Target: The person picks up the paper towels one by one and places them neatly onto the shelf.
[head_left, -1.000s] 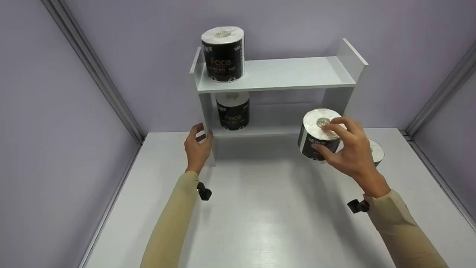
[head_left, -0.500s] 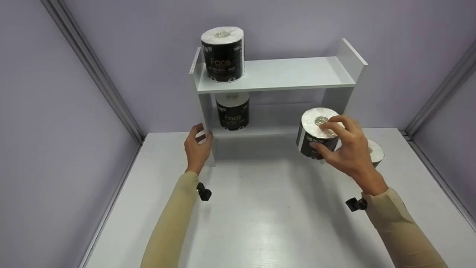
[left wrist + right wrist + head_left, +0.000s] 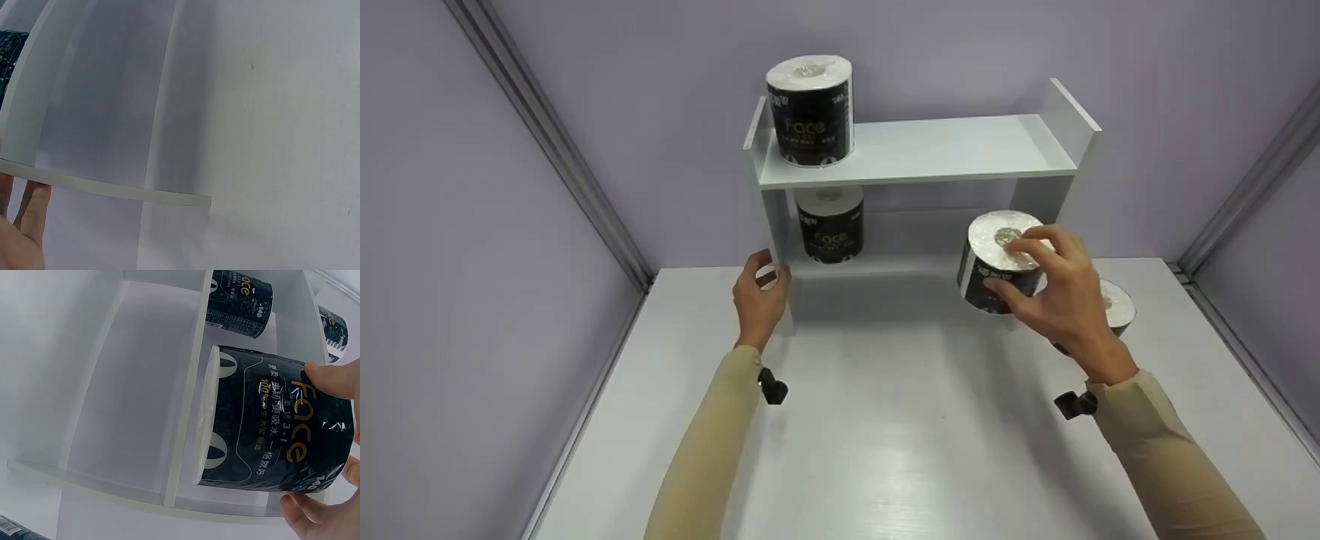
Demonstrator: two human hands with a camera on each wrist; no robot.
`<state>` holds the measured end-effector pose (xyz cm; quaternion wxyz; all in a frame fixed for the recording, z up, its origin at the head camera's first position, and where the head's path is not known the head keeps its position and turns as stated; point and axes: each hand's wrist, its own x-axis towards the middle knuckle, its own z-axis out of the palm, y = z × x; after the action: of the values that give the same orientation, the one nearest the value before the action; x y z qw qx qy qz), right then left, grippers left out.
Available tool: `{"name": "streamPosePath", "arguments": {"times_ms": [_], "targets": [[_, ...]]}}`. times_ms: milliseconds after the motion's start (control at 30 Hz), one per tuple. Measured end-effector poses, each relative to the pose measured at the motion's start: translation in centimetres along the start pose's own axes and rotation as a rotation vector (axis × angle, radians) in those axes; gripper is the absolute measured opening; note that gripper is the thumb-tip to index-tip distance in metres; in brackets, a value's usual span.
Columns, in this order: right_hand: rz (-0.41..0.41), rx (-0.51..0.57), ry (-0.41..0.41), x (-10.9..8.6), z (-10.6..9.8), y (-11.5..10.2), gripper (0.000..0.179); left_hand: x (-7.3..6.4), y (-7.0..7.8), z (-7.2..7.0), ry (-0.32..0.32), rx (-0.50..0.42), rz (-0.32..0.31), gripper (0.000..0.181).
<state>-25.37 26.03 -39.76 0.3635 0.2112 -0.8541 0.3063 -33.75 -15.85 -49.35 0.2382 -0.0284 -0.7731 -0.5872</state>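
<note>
My right hand (image 3: 1065, 300) grips a black-wrapped toilet paper roll (image 3: 997, 289) upright, thumb on its side and fingers at its white top. The roll is held in front of the right part of a white two-tier shelf (image 3: 952, 150). In the right wrist view, the held roll (image 3: 270, 422) overlaps the lower compartment. My left hand (image 3: 760, 304) rests against the outside of the shelf's left side panel (image 3: 107, 187). Similar rolls stand at the left end of each tier: one on the top board (image 3: 810, 124), one on the lower board (image 3: 831, 234).
Another roll (image 3: 1119, 304) stands on the white table (image 3: 885, 420) right of the shelf, partly hidden behind my right hand. Pale walls with metal corner rails (image 3: 547, 142) enclose the table. The shelf's raised side ends (image 3: 1069, 116) stick up above its top board.
My right hand has lifted the held roll slightly and shifted it a little left, toward the shelf. My left hand and the other rolls keep their places.
</note>
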Motion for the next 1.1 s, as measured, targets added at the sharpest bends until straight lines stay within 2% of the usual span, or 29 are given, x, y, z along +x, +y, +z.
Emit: {"name": "streamPosePath", "arguments": {"times_ms": [767, 1100], "targets": [[0.021, -0.002, 0.027, 1.3, 1.1, 1.0, 0.046, 0.0, -0.1, 0.1, 0.023, 0.002, 0.009, 0.034], [0.023, -0.007, 0.028, 1.5, 1.5, 1.5, 0.042, 0.0, -0.2, 0.0, 0.010, 0.017, 0.021, 0.035]]}}
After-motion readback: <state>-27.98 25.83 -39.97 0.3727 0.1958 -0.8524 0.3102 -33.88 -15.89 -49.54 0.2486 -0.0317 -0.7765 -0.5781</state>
